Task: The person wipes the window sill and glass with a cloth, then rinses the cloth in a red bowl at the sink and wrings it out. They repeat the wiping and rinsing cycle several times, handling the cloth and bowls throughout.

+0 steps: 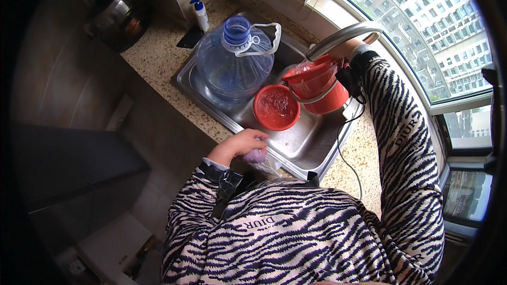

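My left hand (246, 142) is at the near rim of a stainless-steel sink (283, 142), its fingers around a bunched purple cloth (255, 156). Over the sink's far right side reaches my right hand (344, 50), partly hidden behind the curved metal faucet (340, 38). Its fingers are out of sight, so what they touch is unclear. Below the spout, a red bucket (326, 97) with a pale handle has another red vessel in its top. Beside it in the sink stands a red bowl (276, 107) holding bubbly water.
A large clear blue water jug (233, 71) with a white handle stands in the sink's left part. Behind it are a pump bottle (201, 16) and a dark flat object (190, 38) on the speckled counter (156, 73). A black cable (349, 162) hangs by my right sleeve. A window (427, 27) is at right.
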